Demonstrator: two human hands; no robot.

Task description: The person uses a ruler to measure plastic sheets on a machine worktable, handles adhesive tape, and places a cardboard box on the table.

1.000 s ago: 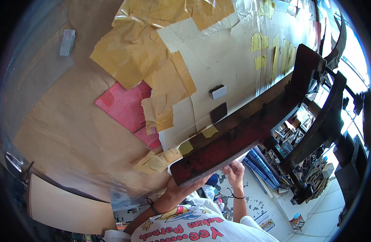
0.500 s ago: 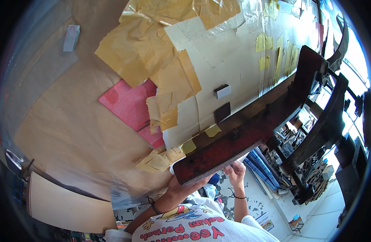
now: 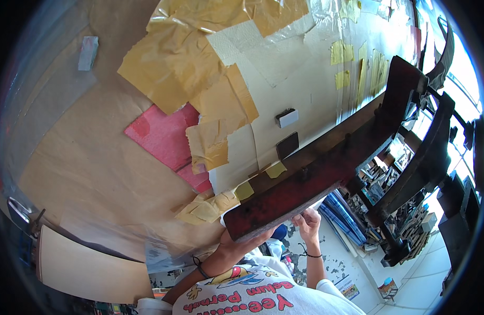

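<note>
A dark red metal bar (image 3: 300, 202), part of a black metal clamp frame, crosses in front of me along the edge of a taped board (image 3: 247, 68). My left hand (image 3: 241, 245) reaches beneath the bar's near end. Its fingers are hidden behind the bar. Just right of it, my right hand (image 3: 308, 222) is raised below the bar's lower edge, fingers curled and pressed together near the tips. Whatever they pinch, if anything, is too small to make out. A dark cord circles each wrist.
Brown and yellow tape and a red patch (image 3: 158, 128) cover the board. Small blocks (image 3: 287, 118) lie on it. Black clamp arms and a screw knob (image 3: 397, 254) stick out at right. Beyond are blue rolls (image 3: 344, 220) and stacked wood pieces. A pale panel (image 3: 89, 265) stands lower left.
The board and its tape have shifted slightly left in the view. Both hands stay in nearly the same place under the bar, with little visible change in the right fingers.
</note>
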